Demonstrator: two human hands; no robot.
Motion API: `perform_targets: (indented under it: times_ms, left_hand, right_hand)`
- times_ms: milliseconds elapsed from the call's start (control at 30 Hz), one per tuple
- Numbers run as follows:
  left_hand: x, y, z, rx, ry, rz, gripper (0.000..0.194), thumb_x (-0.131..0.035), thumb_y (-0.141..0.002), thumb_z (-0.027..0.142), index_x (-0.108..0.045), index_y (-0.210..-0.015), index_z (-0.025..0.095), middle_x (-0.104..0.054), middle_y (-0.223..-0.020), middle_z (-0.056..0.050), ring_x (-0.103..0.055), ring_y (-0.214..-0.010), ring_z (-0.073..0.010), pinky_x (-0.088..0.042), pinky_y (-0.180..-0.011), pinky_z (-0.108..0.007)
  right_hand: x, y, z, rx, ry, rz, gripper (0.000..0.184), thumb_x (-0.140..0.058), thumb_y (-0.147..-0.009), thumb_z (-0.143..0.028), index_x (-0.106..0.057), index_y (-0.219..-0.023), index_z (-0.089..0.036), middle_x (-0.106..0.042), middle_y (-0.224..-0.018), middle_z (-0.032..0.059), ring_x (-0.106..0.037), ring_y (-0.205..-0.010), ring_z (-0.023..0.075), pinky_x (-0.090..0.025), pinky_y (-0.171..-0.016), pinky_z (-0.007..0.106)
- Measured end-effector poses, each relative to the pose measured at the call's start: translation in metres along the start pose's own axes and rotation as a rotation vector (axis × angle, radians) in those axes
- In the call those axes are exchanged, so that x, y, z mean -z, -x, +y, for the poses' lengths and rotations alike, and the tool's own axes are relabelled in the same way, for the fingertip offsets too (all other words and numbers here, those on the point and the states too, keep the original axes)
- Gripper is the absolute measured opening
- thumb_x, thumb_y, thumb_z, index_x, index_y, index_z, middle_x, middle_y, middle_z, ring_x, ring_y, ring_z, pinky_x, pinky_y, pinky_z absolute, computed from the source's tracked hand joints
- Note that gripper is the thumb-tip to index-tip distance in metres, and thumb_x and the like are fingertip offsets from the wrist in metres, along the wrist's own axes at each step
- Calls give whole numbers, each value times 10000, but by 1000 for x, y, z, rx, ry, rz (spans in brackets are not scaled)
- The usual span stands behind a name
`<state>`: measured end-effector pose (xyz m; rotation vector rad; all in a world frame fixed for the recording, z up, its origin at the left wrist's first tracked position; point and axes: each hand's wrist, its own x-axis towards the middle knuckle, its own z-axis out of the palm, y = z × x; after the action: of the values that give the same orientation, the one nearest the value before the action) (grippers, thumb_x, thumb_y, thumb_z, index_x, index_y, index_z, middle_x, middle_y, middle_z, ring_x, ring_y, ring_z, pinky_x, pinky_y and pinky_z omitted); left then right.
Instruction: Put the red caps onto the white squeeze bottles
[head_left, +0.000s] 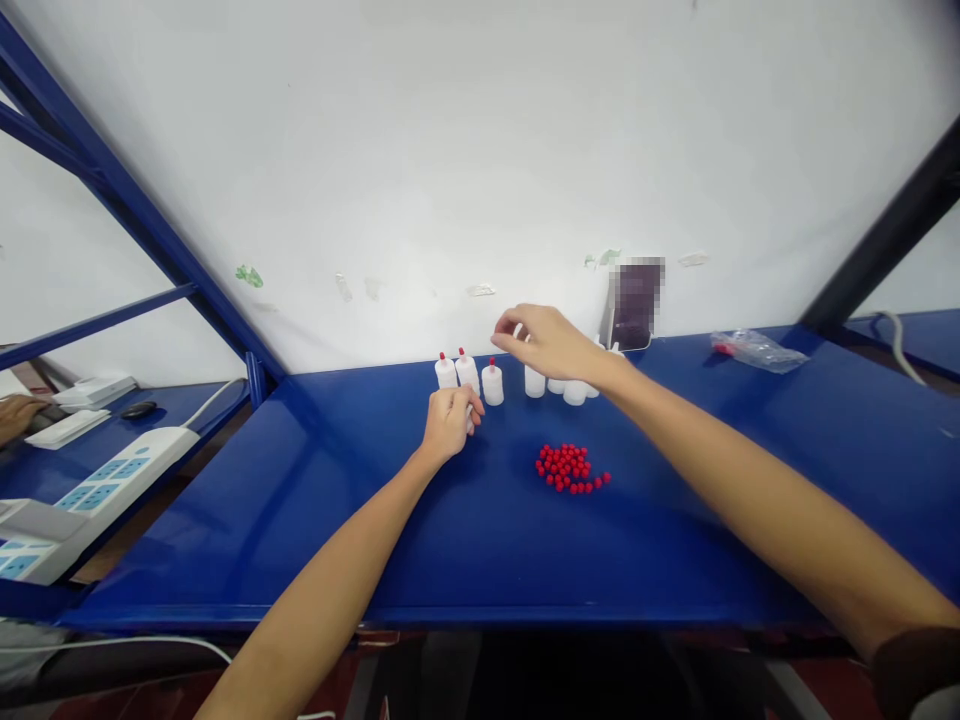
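Observation:
Small white bottles stand in a row near the wall on the blue table point(675, 540). Three of them carry red caps point(467, 370); the others to the right point(535, 382) have none. My left hand point(450, 423) is curled shut around a white bottle just in front of the capped ones. My right hand point(550, 342) hovers above the capped bottle point(493, 384) with fingertips pinched together; whether they hold anything I cannot make out. A pile of loose red caps point(570, 468) lies in front of the row.
A pixelated dark object point(636, 300) leans against the wall behind the bottles. A clear plastic bag point(754, 349) lies at the back right. White power strips point(90, 495) rest on the adjoining table at left, where another person's hand point(15, 415) shows at the edge.

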<state>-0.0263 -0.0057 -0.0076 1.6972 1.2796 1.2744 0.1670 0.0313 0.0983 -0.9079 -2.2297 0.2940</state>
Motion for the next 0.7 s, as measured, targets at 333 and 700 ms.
perform_targets:
  times_ms: [333, 700]
  left_hand:
    - [-7, 9, 12, -102, -56, -201, 319, -320, -799, 318, -454, -545, 177, -486, -510, -9, -449, -498, -121, -342, -530, -247]
    - [-13, 15, 18, -217, -291, -264, 381, -311, -837, 247, -466, -498, 173, -501, -531, -11, -468, -560, -130, -342, -623, -277]
  right_hand:
    - [20, 86, 21, -4, 18, -446, 217, -520, -910, -371, -613, -845, -186, -625, -876, 53, -542, -745, 166, -386, -669, 295]
    - [30, 115, 47, -177, -167, -713, 531, -598, -802, -264, -539, -1328, -221, -588, -1035, 75, -579, -770, 172, -487, -663, 301]
